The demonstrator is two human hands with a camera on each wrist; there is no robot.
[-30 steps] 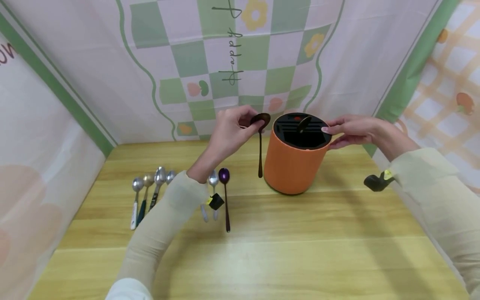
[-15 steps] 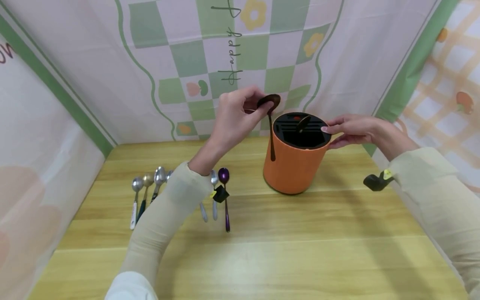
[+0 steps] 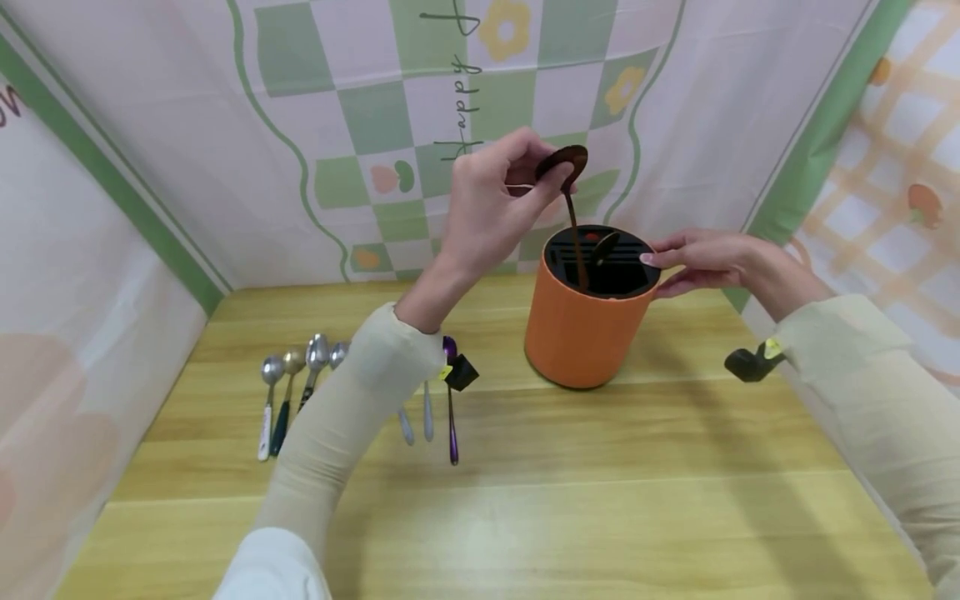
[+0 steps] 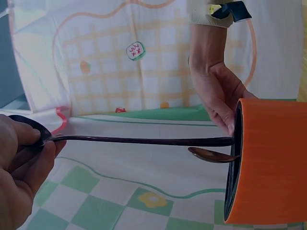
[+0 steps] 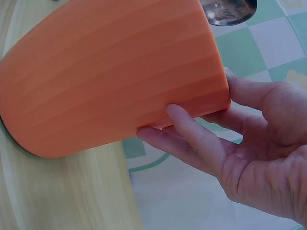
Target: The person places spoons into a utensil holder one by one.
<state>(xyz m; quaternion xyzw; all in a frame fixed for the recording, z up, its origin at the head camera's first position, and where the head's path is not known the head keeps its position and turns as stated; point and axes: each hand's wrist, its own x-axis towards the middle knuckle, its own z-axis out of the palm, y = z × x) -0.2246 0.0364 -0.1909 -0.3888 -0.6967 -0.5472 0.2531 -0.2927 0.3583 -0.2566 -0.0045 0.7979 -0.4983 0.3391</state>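
Note:
My left hand [image 3: 491, 200] pinches a dark bronze spoon [image 3: 573, 221] by its bowl, with the handle hanging downward. In the left wrist view the tip of that spoon's handle [image 4: 144, 140] is right at the mouth of an orange utensil holder [image 3: 581, 346] with a black slotted top. Another dark spoon [image 4: 211, 155] stands in the holder, its bowl sticking out above the top. On the holder's right side my right hand [image 3: 708, 260] grips the rim, thumb on the top edge and fingers against the outer wall [image 5: 144, 72].
Left on the wooden table [image 3: 525, 517] lie several spoons, among them a white-handled spoon [image 3: 266, 417], a gold-bowled spoon [image 3: 293, 360] and a purple spoon [image 3: 453, 429]. My left forearm covers some of them. A patterned cloth [image 3: 300, 125] stands close behind the holder.
My left hand has risen and moved right with the bronze spoon, from beside the holder to over its opening. The right hand and holder have stayed put.

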